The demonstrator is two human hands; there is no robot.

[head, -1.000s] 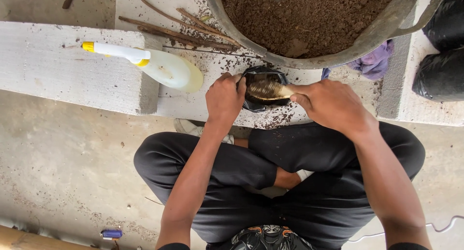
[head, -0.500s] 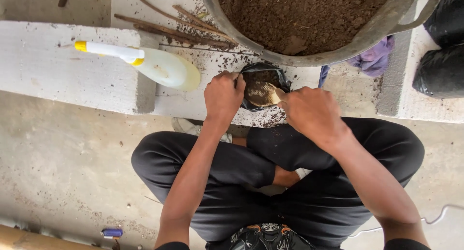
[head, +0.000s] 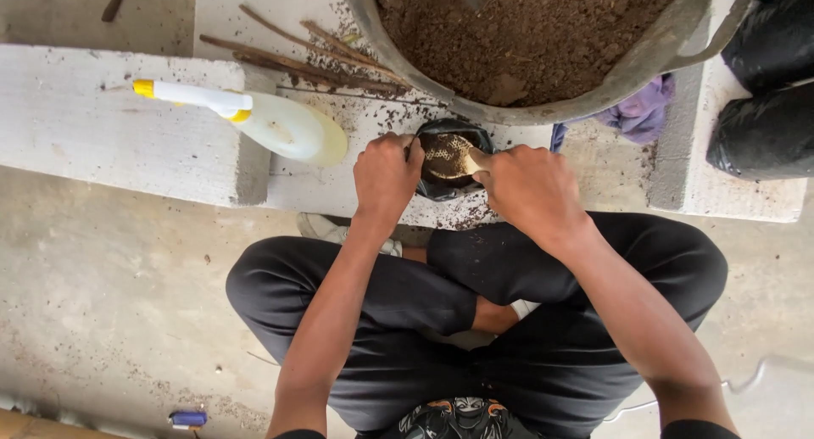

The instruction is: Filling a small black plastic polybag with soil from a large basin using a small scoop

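Note:
A small black plastic bag (head: 434,187) stands on the concrete ledge (head: 127,125) just in front of my crossed legs. My left hand (head: 386,174) grips the bag's left rim and holds it open. My right hand (head: 532,189) holds a pale wooden scoop (head: 451,155) whose soil-dusted bowl is inside the bag's mouth. A large grey tub (head: 644,61) full of brown soil sits right behind the bag.
A clear spray bottle (head: 280,127) with a white and yellow nozzle lies on its side left of my hands. Several dry sticks (head: 305,59) lie behind it. A purple cloth (head: 638,112) and black bags (head: 763,100) are at the right. A small blue object (head: 188,419) lies on the floor.
My right hand moved left and nearer to the bag, bringing the scoop's bowl down into the bag's mouth. My left hand kept its grip on the rim.

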